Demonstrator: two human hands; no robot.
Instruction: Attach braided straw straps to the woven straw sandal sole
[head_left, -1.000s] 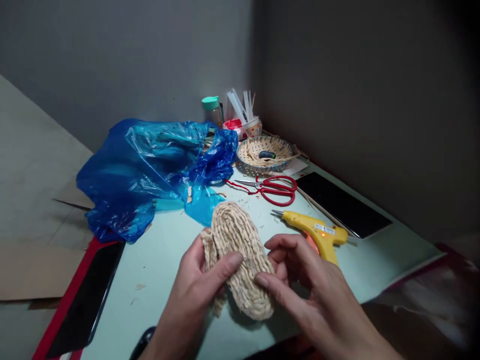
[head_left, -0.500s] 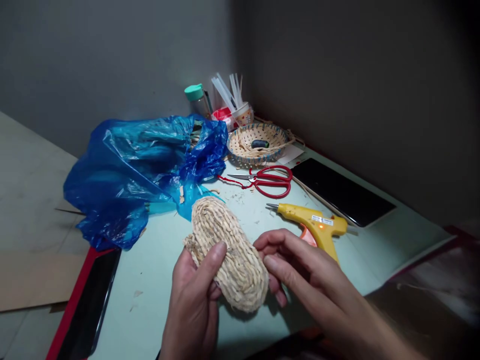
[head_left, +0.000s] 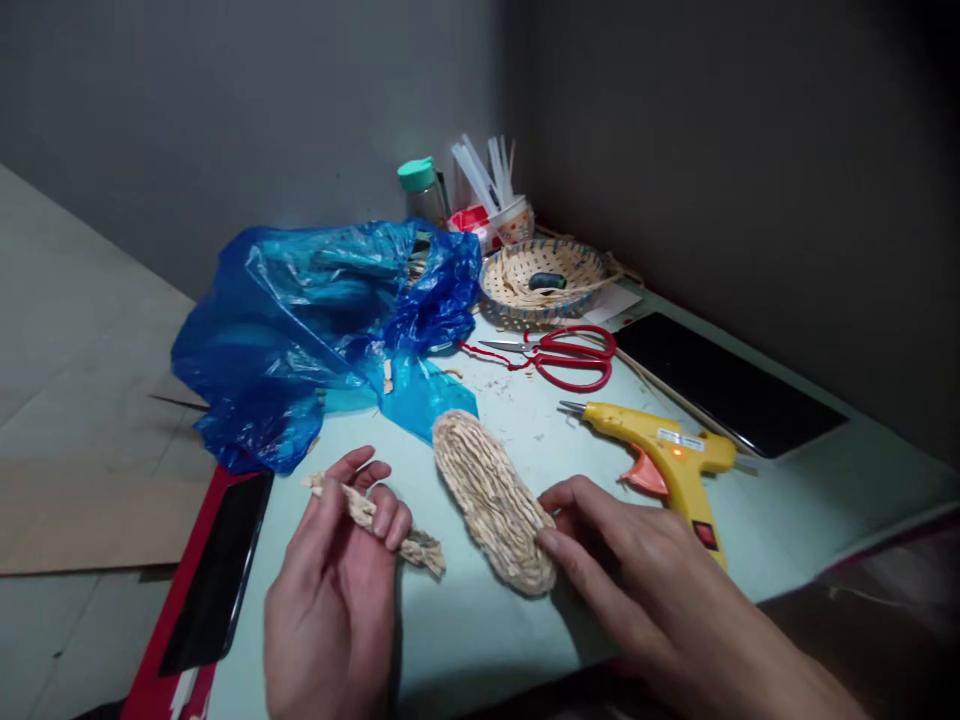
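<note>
left hand (head_left: 337, 570) let go of braided oval (head_left: 495, 505), fingers now curled round short braid (head_left: 421, 552) | right hand (head_left: 637, 560) pinching oval's right edge, near-middle over table (head_left: 457, 645) | so yeah, pieces split, one each

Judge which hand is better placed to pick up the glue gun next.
Probably the right hand: it is closer to the glue gun, though it holds the edge of the coiled oval. The left hand is on the oval's other side, holding a braided strip.
</note>
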